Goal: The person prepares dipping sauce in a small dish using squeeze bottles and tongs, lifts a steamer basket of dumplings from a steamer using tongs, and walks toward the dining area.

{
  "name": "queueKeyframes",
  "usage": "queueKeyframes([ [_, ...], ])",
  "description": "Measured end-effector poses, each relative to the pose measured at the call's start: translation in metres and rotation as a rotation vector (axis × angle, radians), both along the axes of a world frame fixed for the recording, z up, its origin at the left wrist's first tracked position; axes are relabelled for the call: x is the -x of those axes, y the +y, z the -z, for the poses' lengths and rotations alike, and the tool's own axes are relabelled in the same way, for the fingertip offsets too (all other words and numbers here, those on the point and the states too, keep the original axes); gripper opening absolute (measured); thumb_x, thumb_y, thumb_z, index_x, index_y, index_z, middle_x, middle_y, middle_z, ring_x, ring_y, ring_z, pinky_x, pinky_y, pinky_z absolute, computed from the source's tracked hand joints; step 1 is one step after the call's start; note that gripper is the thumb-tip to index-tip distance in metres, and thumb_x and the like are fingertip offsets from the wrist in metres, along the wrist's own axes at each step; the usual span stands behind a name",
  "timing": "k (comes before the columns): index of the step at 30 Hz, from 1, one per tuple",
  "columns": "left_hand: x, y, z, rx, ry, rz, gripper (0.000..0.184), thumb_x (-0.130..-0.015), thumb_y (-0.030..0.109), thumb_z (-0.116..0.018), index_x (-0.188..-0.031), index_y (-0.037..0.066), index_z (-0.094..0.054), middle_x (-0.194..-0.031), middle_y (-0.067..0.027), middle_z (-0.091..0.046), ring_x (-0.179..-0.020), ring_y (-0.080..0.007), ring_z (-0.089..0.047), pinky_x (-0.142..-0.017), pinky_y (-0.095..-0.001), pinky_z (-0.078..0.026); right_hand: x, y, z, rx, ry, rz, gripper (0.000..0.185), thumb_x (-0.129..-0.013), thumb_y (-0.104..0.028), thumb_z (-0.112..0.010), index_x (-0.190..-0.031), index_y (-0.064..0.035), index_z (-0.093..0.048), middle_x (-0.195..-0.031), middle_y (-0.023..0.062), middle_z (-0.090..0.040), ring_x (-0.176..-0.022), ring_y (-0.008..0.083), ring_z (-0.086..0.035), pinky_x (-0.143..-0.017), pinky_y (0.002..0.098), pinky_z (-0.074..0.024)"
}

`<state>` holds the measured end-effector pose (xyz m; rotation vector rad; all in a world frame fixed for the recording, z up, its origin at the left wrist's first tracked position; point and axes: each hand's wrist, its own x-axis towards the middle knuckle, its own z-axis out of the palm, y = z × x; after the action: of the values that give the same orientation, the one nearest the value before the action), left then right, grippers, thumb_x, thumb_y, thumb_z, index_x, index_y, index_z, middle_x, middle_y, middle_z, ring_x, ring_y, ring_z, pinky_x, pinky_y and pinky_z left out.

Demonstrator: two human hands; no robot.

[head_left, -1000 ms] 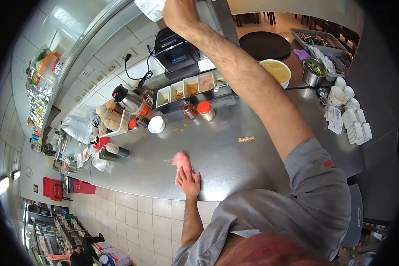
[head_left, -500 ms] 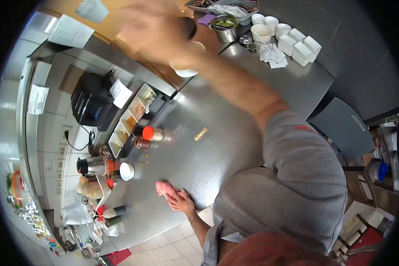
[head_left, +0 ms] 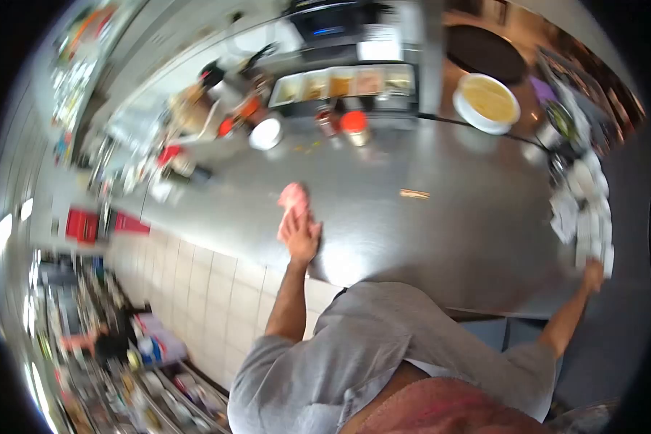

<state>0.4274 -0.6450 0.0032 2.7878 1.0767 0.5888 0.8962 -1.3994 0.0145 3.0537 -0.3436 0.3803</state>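
- The left hand [head_left: 301,239] lies palm down on the crumpled pink cloth [head_left: 294,199], its fingers slightly apart and touching the fabric.
- The cloth rests on the grey metal worktop [head_left: 369,231], left of the clear jar with a red lid [head_left: 354,130] and nearer the person.
- Its long axis runs away from the person, the far end pointing towards the jar's side of the worktop.
- The right hand [head_left: 594,275] is at the stacked white rectangular dishes [head_left: 594,235], right of the jar; blur hides its fingers' opening.
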Motion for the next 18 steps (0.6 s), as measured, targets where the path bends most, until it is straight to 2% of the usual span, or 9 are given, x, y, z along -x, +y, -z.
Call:
queueKeyframes([
  [2,0.003,-0.001,-0.005,0.009,0.005,-0.025,0.052,-0.079,0.041,-0.055,-0.124,0.017,-0.045,-0.137,-0.0163,-0.026,-0.125,-0.0364,-0.022,-0.102,-0.0491,-0.016,-0.029,-0.031,-0.004,-0.271,0.215,-0.082,0.041,-0.083,-0.037,-0.049,-0.109,-0.0067,-0.059,-0.110,0.0121,-0.059,-0.104,0.0285,-0.054,-0.090,0.0402,-0.0397],
  [3,0.003,0.000,-0.005,0.017,-0.004,-0.017,0.052,-0.079,0.042,-0.055,-0.124,0.018,-0.045,-0.138,-0.0156,-0.026,-0.125,-0.0361,-0.022,-0.102,-0.0496,-0.015,-0.027,-0.021,-0.012,-0.378,0.135,0.027,0.040,-0.083,-0.034,-0.050,-0.107,-0.0034,-0.060,-0.109,0.0133,-0.060,-0.105,0.0266,-0.054,-0.089,0.0377,-0.0400],
  [4,0.004,0.001,-0.006,0.022,-0.012,-0.048,0.052,-0.079,0.042,-0.055,-0.124,0.018,-0.045,-0.138,-0.0156,-0.026,-0.125,-0.0361,-0.022,-0.102,-0.0496,-0.015,-0.048,-0.046,0.008,-1.011,0.043,-0.110,0.035,-0.083,-0.026,-0.052,-0.107,-0.0018,-0.060,-0.105,0.0117,-0.061,-0.100,0.0201,-0.055,-0.086,0.0326,-0.0404],
  [7,0.004,0.000,-0.006,0.035,0.013,-0.063,0.052,-0.079,0.043,-0.055,-0.123,0.018,-0.045,-0.138,-0.0146,-0.026,-0.125,-0.0359,-0.022,-0.102,-0.0510,-0.014,-0.050,0.013,-0.019,-1.188,0.117,-0.264,0.031,-0.081,-0.019,-0.055,-0.106,-0.0008,-0.060,-0.101,0.0085,-0.061,-0.095,0.0147,-0.053,-0.084,0.0272,-0.0392],
  [9,0.004,0.000,-0.008,0.051,0.030,-0.047,0.052,-0.080,0.044,-0.054,-0.123,0.018,-0.045,-0.138,-0.0144,-0.026,-0.125,-0.0358,-0.022,-0.101,-0.0525,-0.014,0.027,0.162,-0.094,-1.187,0.154,-0.278,0.026,-0.080,-0.015,-0.059,-0.102,-0.0018,-0.062,-0.097,0.0036,-0.060,-0.091,0.0141,-0.052,-0.082,0.0260,-0.0371],
  [10,0.004,0.000,-0.009,0.055,0.033,-0.043,0.053,-0.080,0.044,-0.053,-0.124,0.016,-0.043,-0.138,-0.0143,-0.026,-0.125,-0.0358,-0.022,-0.100,-0.0534,-0.015,0.026,0.192,-0.079,-1.217,0.221,-0.497,0.022,-0.080,-0.015,-0.059,-0.097,-0.0007,-0.062,-0.096,0.0030,-0.059,-0.091,0.0140,-0.050,-0.081,0.0267,-0.0368],
  [11,0.006,-0.001,-0.009,0.054,0.031,-0.060,0.053,-0.080,0.044,-0.053,-0.124,0.016,-0.043,-0.138,-0.0143,-0.026,-0.125,-0.0358,-0.022,-0.100,-0.0534,-0.015,0.076,0.273,-0.119,-1.058,0.228,-0.802,0.021,-0.080,-0.014,-0.060,-0.094,0.0012,-0.061,-0.098,0.0042,-0.056,-0.091,0.0141,-0.050,-0.081,0.0256,-0.0370],
  [13,0.008,0.002,-0.009,0.060,0.006,-0.014,0.057,-0.080,0.045,-0.053,-0.126,0.014,-0.040,-0.138,-0.0141,-0.026,-0.125,-0.0362,-0.021,-0.100,-0.0539,-0.015,0.148,0.393,-0.146,-1.081,0.403,-0.973,0.015,-0.080,-0.010,-0.059,-0.087,0.0020,-0.062,-0.100,0.0069,-0.053,-0.090,0.0152,-0.050,-0.079,0.0252,-0.0390],
  [18,0.032,0.016,-0.016,0.248,-0.173,0.159,0.074,-0.077,0.046,-0.058,-0.135,0.011,-0.029,-0.140,-0.0154,-0.024,-0.129,-0.0330,-0.022,-0.103,-0.0485,-0.017,0.264,0.586,-0.087,-1.005,0.699,-1.527,0.007,-0.075,-0.005,-0.061,-0.077,0.0019,-0.060,-0.085,0.0053,-0.054,-0.074,0.0151,-0.051,-0.063,0.0266,-0.0406],
])
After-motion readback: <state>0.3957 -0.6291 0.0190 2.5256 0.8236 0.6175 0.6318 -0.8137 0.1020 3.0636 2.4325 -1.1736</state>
